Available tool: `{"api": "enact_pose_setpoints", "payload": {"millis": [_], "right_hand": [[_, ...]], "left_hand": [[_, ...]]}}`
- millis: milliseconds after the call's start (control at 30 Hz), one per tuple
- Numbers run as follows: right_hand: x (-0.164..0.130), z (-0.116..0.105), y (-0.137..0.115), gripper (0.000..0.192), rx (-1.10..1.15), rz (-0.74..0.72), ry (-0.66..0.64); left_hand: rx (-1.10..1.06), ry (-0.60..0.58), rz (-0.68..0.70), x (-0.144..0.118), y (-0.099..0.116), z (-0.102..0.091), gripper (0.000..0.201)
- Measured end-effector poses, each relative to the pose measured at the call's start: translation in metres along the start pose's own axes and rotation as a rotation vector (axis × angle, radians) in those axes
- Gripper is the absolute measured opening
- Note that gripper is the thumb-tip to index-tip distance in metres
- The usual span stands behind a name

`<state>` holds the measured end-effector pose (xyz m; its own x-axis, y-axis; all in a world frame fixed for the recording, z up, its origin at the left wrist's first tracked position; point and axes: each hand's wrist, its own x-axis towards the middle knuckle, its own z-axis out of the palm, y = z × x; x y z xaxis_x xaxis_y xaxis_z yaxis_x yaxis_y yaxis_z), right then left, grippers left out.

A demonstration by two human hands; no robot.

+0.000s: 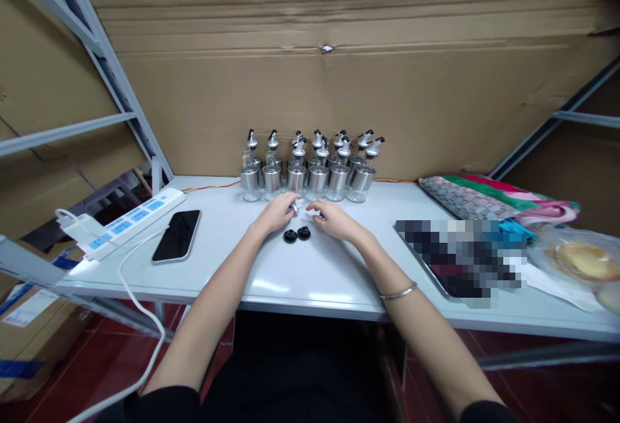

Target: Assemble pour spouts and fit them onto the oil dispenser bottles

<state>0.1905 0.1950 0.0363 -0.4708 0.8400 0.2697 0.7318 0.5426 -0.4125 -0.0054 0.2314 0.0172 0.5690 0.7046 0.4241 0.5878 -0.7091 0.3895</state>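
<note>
Head view, only one on hand: both forearms reach forward over a white table (310, 281). Left hand (276, 214) curls around a small silver piece (294, 205), fingertips pinching it; right hand (333, 218) lies just beside, fingers bent toward the same spot, too small to tell whether it grips anything. Two black caps (297, 235) sit loose on the tabletop, touching each other, directly below the gap between the hands. Cluster of glass bottles (310, 174) with metal sleeves and pour spouts stands in two tight rows just behind the knuckles. Risks, as judged: a knuckle or a lifted wrist could clip the front row, and packed so close, one tipped bottle likely takes neighbours with it. Round caps could roll off if nudged by a palm heel. Small silver piece may slip from the pinch and skitter under the bottles. Phone (177, 235) and power strip (130, 221) lie well left, cable trailing over the edge; folded cloth (489, 197) far right.
</note>
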Motion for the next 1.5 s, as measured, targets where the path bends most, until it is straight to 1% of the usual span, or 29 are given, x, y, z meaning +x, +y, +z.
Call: {"api": "enact_pose_setpoints", "payload": {"millis": [133, 233, 300, 400, 467, 533, 633, 700, 767, 833, 900, 1000, 1100, 1167, 1200, 1267, 1333, 1367, 1433, 1500], "right_hand": [[-0.001, -0.002, 0.0, 0.03, -0.01, 0.019, 0.026], [-0.001, -0.003, -0.001, 0.029, -0.018, 0.031, 0.045], [-0.001, -0.004, -0.001, 0.026, -0.03, 0.036, 0.044], [-0.001, -0.005, -0.002, 0.023, -0.039, 0.028, 0.03], [-0.001, -0.005, -0.003, 0.023, -0.034, 0.023, 0.03], [0.0, -0.006, -0.004, 0.024, -0.035, 0.029, 0.037], [-0.001, -0.008, -0.006, 0.024, -0.039, 0.045, 0.051], [-0.001, -0.009, -0.007, 0.023, -0.035, 0.058, 0.066], [0.0, -0.011, -0.008, 0.023, -0.031, 0.065, 0.093], [0.0, -0.012, -0.01, 0.022, -0.026, 0.063, 0.134], [0.0, -0.013, -0.011, 0.021, -0.015, 0.055, 0.187], [0.0, -0.013, -0.012, 0.019, -0.004, 0.042, 0.265], [-0.001, -0.015, -0.014, 0.018, 0.015, 0.036, 0.313], [-0.001, -0.017, -0.015, 0.018, 0.041, 0.049, 0.34], [-0.001, -0.018, -0.015, 0.019, 0.059, 0.057, 0.36], [-0.001, -0.019, -0.016, 0.021, 0.105, 0.068, 0.435], [0.0, -0.019, -0.018, 0.027, 0.152, 0.057, 0.557], [0.0, -0.019, -0.019, 0.034, 0.175, 0.047, 0.623], [0.0, -0.017, -0.023, 0.05, 0.225, 0.019, 0.727], [-0.001, -0.016, -0.027, 0.06, 0.279, 0.027, 0.775]], "left_hand": [[0.022, 0.011, -0.031, -0.002, 0.002, -0.007, 0.044], [0.069, 0.05, -0.138, -0.003, 0.01, -0.014, 0.039], [0.111, 0.102, -0.205, -0.002, 0.015, -0.017, 0.036], [0.13, 0.198, -0.253, -0.002, 0.018, -0.019, 0.039], [0.101, 0.25, -0.274, -0.001, 0.018, -0.018, 0.044], [0.014, 0.311, -0.288, 0.002, 0.018, -0.015, 0.049], [-0.153, 0.431, -0.291, 0.019, 0.021, -0.01, 0.055], [-0.213, 0.494, -0.281, 0.038, 0.025, -0.009, 0.055], [-0.245, 0.552, -0.297, 0.059, 0.028, -0.011, 0.05], [-0.258, 0.581, -0.315, 0.079, 0.031, -0.014, 0.05], [-0.26, 0.589, -0.325, 0.093, 0.032, -0.015, 0.053], [-0.256, 0.611, -0.319, 0.103, 0.034, -0.013, 0.057], [-0.255, 0.631, -0.351, 0.104, 0.035, -0.009, 0.052], [-0.256, 0.664, -0.364, 0.103, 0.038, -0.01, 0.047], [-0.254, 0.693, -0.349, 0.102, 0.041, -0.013, 0.047], [-0.252, 0.767, -0.276, 0.097, 0.051, -0.02, 0.047], [-0.254, 0.84, -0.176, 0.09, 0.067, -0.03, 0.05], [-0.259, 0.865, -0.122, 0.086, 0.078, -0.035, 0.05], [-0.27, 0.88, -0.028, 0.077, 0.103, -0.041, 0.051], [-0.294, 0.853, 0.046, 0.069, 0.128, -0.04, 0.053]]}}
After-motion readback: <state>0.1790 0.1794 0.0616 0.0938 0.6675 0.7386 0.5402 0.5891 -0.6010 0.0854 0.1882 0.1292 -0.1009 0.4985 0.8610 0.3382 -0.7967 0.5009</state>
